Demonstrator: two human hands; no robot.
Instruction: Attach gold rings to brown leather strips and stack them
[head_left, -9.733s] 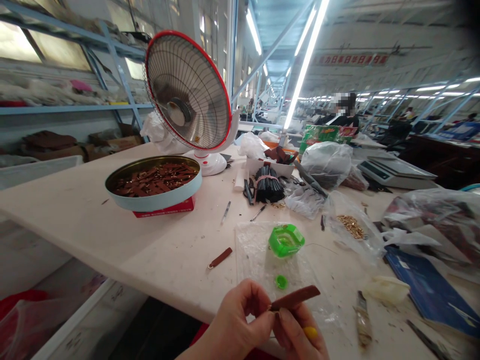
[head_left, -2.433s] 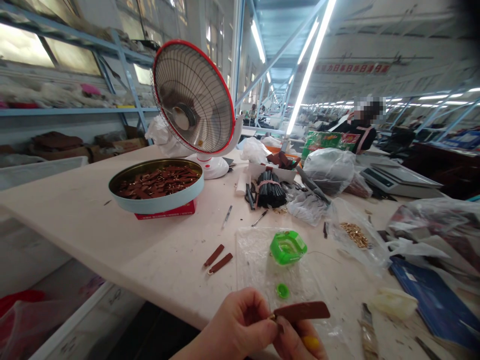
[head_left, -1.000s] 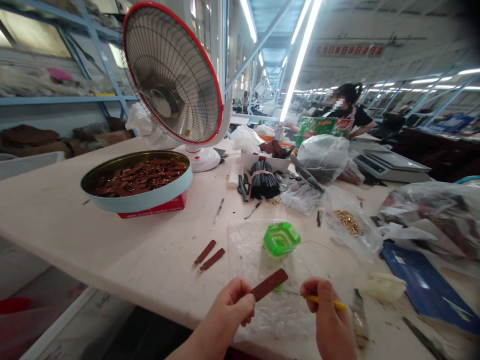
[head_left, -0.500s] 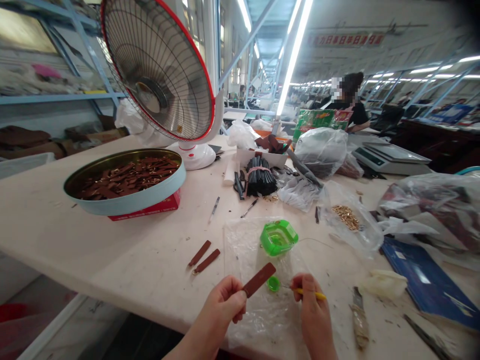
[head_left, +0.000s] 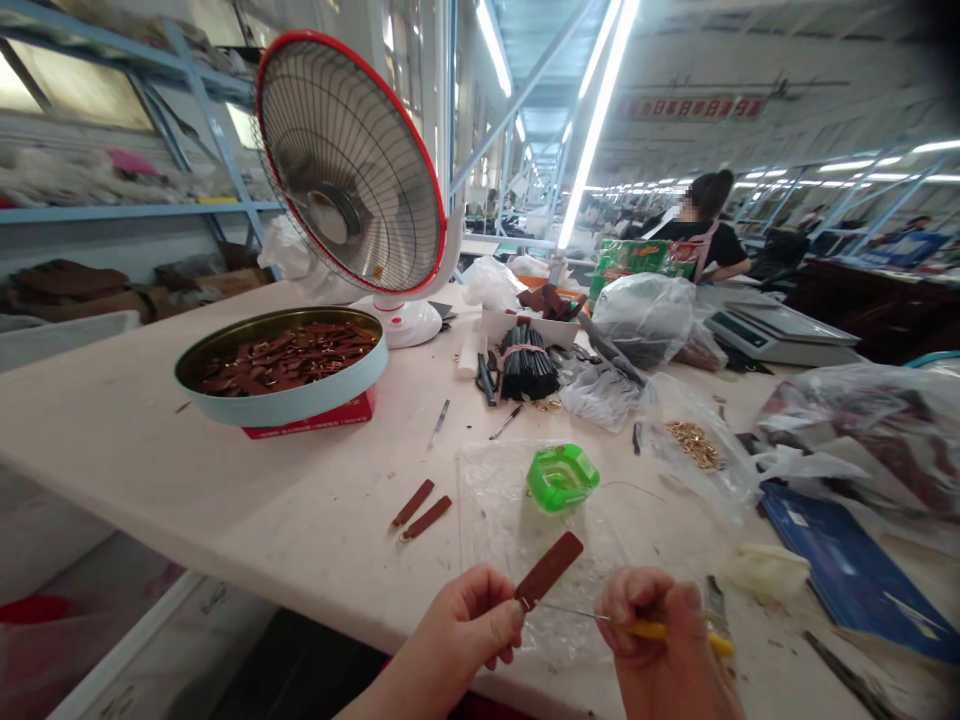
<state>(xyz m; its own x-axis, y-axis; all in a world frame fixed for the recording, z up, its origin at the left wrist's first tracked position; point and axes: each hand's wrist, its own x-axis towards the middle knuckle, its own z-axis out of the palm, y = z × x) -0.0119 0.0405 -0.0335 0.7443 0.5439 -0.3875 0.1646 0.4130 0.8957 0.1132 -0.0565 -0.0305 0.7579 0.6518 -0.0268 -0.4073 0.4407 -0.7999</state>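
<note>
My left hand pinches a brown leather tab by its lower end, its free end pointing up and right. In my right hand is an awl-like tool with a yellow handle and a thin metal shaft. The shaft's tip reaches the tab's lower end, beside my left fingertips; whether it touches I cannot tell. Behind the tab stands a green plastic container on a clear plastic sheet. Two more brown tabs with metal rings, one upper and one lower, lie to the left.
A round tin full of brown tabs stands at left before a fan. Bundled black strips, pens and a bag of gold-coloured hardware lie beyond. At right are a knife, blue folder and scale. A person sits behind.
The awl-like tool's tip has come to the tab's lower end. Both hands have shifted right in view, and my right hand has turned. The small green cap is now mostly hidden behind the tab.
</note>
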